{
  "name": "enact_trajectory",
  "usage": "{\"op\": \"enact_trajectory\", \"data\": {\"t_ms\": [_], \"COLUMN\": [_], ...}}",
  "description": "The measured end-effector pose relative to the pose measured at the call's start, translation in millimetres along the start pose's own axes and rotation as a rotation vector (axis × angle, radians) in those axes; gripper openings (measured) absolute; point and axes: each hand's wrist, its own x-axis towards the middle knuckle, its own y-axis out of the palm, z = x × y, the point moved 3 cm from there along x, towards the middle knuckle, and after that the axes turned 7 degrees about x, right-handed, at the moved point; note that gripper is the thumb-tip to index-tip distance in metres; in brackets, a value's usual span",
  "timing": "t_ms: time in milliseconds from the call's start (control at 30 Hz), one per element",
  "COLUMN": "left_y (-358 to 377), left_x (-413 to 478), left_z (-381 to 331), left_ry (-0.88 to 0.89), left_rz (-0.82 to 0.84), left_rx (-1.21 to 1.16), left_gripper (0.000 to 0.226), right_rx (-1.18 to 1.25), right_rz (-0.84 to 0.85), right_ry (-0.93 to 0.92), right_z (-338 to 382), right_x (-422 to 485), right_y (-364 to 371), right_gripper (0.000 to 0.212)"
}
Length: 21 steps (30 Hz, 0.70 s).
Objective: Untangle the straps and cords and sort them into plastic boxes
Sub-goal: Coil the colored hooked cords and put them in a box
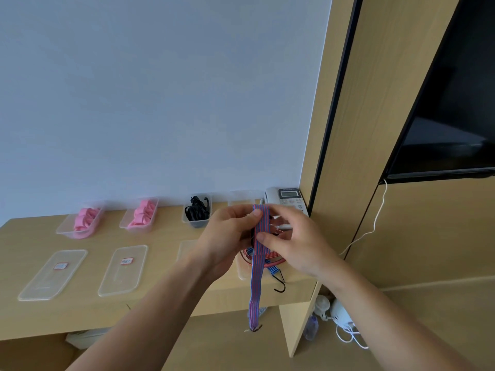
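while the hands meet mid-frame, the red-blue striped strap (pixel 255 285) hangs from them down past the desk (pixel 160 311) edge, its metal end dangling lowest in frame. left hand (pixel 227 236) pinches its top fold, thumb on the fold; right hand (pixel 297 242) pinches it just below. lower left: two clear lids (pixel 53 273) flat on the desk. farther back, along the wall: two boxes (pixel 67 228) with pink straps (pixel 85 219), a third with black cords (pixel 197 211).
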Motion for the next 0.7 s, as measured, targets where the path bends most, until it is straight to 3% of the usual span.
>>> {"op": "enact_trajectory", "data": {"t_ms": [100, 367, 700], "left_y": [0.4, 1.9, 15.6], "left_x": [-1.2, 1.4, -6.0], "left_z": [1.3, -1.8, 14.7], "left_ry": [0.003, -0.043, -0.236], "left_rz": [-0.002, 0.064, 0.086], "left_rx": [-0.033, 0.032, -0.007], "left_gripper": [0.033, 0.067, 0.064], "right_rx": [0.011, 0.203, 0.289], "right_rz": [0.093, -0.061, -0.136], "right_ry": [-0.027, -0.052, -0.122], "right_z": [3.6, 7.2, 7.5], "right_x": [4.3, 13.1, 19.3], "right_y": [-3.6, -15.2, -23.9], "right_gripper": [0.043, 0.042, 0.041]}}
